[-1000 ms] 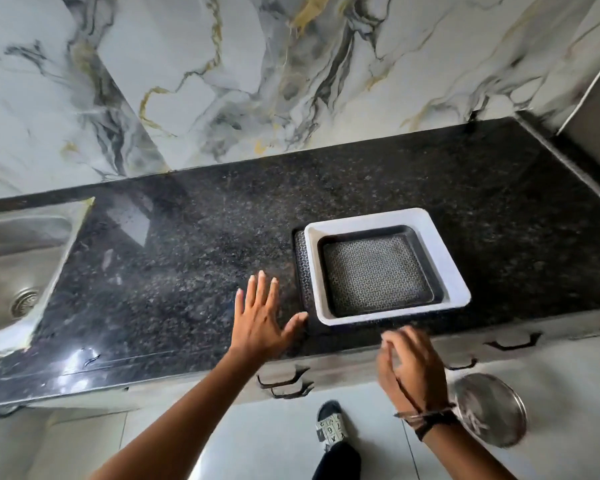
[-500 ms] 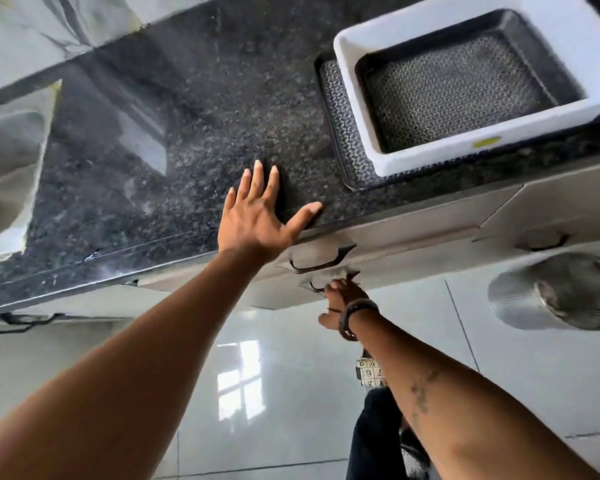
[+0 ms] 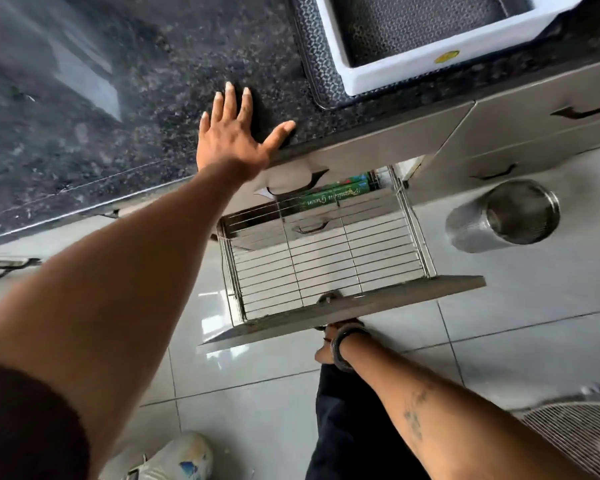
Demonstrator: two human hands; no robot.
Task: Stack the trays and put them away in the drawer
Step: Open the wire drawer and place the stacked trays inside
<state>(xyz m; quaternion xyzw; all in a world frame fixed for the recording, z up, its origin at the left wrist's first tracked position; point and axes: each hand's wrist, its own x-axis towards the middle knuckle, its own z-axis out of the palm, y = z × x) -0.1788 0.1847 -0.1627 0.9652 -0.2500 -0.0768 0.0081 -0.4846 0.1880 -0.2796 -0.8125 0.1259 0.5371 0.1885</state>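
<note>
Drawer [image 3: 326, 268] now open, formerly closed.

Right hand [image 3: 322, 355]: fingers hidden behind the drawer front [image 3: 378, 306]; grip cannot be told.
Trays [image 3: 395, 69]: far parts cut off by the top edge.
Green box [image 3: 333, 197]: rear end hidden beneath the counter [image 3: 153, 98].

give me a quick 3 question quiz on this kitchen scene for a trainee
1. True or false: the stacked trays lie inside the drawer.
2. The left hand lies flat on: A. the countertop B. the drawer front C. the floor
3. Short answer: what lies at the back of the open drawer?

Key: 1 false; 2 A; 3 a green box.
</note>
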